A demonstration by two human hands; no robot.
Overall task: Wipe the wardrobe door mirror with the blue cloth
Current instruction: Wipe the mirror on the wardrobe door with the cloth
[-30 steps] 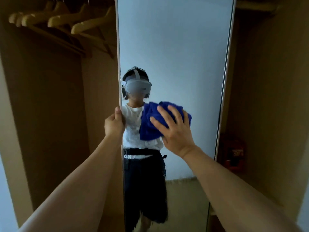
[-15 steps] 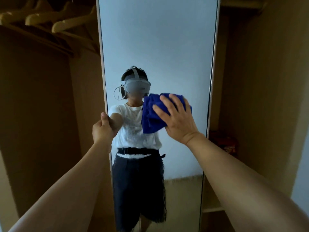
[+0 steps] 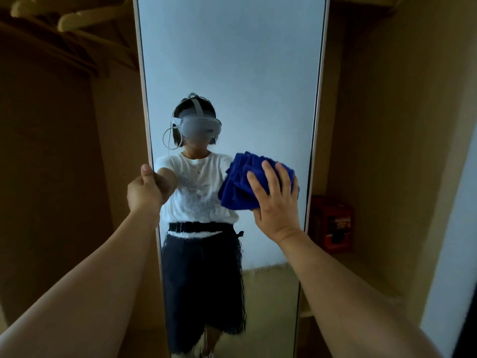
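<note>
Head: blue cloth [image 3: 240, 184] under fingers [image 3: 268, 177]

Deep blue cloth [image 3: 238, 184]; pale grey-blue mirror [image 3: 232, 73] with a thin white edge; light tan wardrobe wall [image 3: 387, 125]; cream-yellow hangers [image 3: 85, 18]; red box [image 3: 331, 223] bearing a yellow and dark print; the reflection shows a white T-shirt, black shorts and a grey headset

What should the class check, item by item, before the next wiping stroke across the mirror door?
1. Blue cloth bunched under the right hand, against the mirror: ok.
2. Left hand grips the door's left edge to steady it: ok.
3. Glass above the cloth free of obstacles: ok.
4. Red box beside the door, out of the cloth's way: ok.
5. Smears left on the glass: cannot tell.
</note>
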